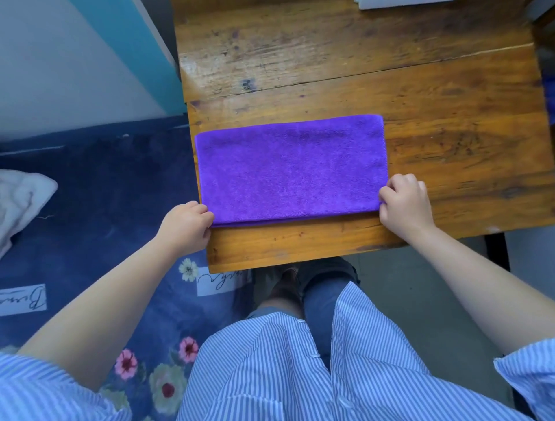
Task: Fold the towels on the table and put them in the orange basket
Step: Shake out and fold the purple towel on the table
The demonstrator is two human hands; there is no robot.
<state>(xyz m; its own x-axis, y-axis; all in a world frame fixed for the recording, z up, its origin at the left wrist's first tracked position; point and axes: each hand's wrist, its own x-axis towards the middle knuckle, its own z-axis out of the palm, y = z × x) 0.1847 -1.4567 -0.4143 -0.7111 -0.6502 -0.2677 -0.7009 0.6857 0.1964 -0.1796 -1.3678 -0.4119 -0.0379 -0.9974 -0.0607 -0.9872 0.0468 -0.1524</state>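
Note:
A purple towel (291, 169) lies folded into a long rectangle on the wooden table (420, 90), its layered edges toward me. My left hand (187, 227) pinches the towel's near left corner at the table's left edge. My right hand (405, 202) pinches the near right corner with curled fingers. No orange basket is in view.
A dark blue flowered bedspread (105, 225) lies left of the table, with a white cloth (21, 198) on it. A white object (399, 3) sits at the table's far edge. Something blue (551, 99) shows at the right border. Grey floor (420, 285) lies below the table.

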